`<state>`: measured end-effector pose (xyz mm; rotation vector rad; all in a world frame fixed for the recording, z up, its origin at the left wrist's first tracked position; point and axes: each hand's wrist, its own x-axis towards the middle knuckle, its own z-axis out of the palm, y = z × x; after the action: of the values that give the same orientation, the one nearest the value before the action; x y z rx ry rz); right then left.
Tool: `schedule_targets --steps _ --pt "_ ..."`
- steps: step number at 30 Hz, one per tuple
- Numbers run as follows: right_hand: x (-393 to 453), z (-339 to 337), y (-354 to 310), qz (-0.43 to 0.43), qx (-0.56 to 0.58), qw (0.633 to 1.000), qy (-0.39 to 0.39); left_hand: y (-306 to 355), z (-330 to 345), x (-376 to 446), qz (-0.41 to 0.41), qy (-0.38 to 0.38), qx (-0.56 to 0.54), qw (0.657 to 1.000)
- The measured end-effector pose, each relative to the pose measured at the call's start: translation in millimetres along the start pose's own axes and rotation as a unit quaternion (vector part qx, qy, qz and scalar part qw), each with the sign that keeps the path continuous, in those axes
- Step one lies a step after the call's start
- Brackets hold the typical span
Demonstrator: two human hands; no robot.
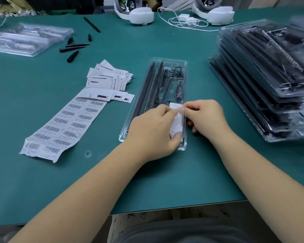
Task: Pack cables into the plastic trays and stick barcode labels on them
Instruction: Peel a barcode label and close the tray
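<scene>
Clear tray (182, 67) with black cables (178, 74)

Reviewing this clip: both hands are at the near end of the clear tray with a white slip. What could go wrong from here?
1. The left hand and right hand hold the white slip at the tray wall; it may crease or catch on that wall.
2. Pressing on the near end could shift the light tray and loosen the cables.
3. The left forearm lies close to the barcode sheet and might drag it.
</scene>
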<state>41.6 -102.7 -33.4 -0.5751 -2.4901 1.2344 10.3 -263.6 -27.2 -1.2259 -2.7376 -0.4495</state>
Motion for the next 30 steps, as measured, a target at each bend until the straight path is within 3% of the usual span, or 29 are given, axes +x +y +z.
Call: schedule_targets --steps 3,9,12,15,25,30 --pt "-2 -14 9 -0.068 -0.089 0.993 -0.048 -1 1 0 0.004 -0.008 0.015 1.0" --pt "-7 -15 11 -0.164 -0.234 0.957 -0.055 -2 -3 -1 0.016 -0.011 0.008 1.0" --pt "-10 -15 9 -0.148 -0.235 0.959 -0.054 -9 -9 -4 0.058 -0.048 -0.03 0.997" --pt "-14 -12 5 -0.131 -0.247 0.958 -0.055 -20 -21 -7 0.063 -0.121 -0.14 0.981" --pt "-15 9 2 -0.068 -0.205 0.976 -0.018 -38 -26 -4 0.032 -0.115 -0.088 0.989" --pt "-13 8 4 -0.065 -0.176 0.982 -0.036 -40 -24 -1 -0.001 -0.105 -0.122 0.987"
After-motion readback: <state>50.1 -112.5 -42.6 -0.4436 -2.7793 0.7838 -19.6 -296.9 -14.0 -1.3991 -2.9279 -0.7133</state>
